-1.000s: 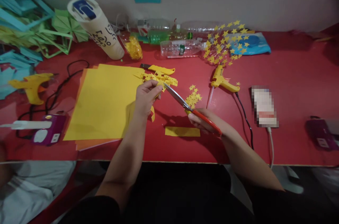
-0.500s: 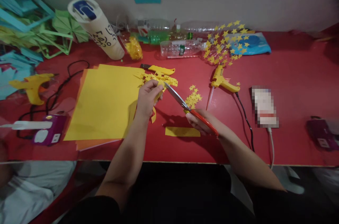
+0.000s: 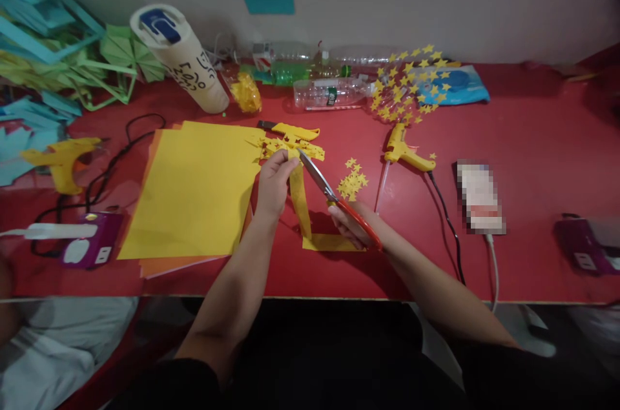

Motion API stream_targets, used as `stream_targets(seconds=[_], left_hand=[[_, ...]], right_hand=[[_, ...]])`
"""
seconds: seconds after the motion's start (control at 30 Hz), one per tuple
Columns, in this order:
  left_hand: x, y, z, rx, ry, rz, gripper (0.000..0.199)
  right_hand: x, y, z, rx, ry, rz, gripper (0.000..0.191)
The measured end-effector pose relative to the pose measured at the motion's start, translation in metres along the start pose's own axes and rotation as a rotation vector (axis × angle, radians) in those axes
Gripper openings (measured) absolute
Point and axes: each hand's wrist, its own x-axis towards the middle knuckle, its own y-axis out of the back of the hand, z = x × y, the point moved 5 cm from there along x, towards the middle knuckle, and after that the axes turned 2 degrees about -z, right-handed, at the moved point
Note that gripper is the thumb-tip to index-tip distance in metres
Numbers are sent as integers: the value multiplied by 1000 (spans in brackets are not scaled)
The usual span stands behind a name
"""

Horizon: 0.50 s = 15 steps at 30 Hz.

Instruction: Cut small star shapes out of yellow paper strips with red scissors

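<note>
while the left hand [image 3: 275,185] pinches a yellow strip [image 3: 300,200], the right hand [image 3: 351,223] grips red-handled scissors [image 3: 334,194], blades angled up-left.

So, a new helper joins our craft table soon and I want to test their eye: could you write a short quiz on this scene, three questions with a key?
1. Multiple choice: what does the right hand hold?
A) the utility knife
B) the red-handled scissors
C) the tumbler

2. True or false: the pile of loose yellow stars lies between the red-handled scissors and the yellow glue gun on the right side of the table.

3. Short answer: what does the left hand pinch, close to the blade tips?

Key: 1. B; 2. true; 3. a yellow paper strip.
</note>
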Motion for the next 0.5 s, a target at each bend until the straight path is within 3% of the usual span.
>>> stream_targets(seconds=[0.1,0.17,0.37,0.5], left_hand=[[1,2,0,6,9,10,28],[0,-2,0,41,54,-58,26],[-23,-31,-3,417,284,-644,17],[-32,-37,-5,522,314,-798,19]], right_hand=[[2,-1,-3,37,41,3,47],[4,2,-4,77,98,38,46],[1,19,-11,114,263,159,38],[-2,19,-15,40,219,150,29]])
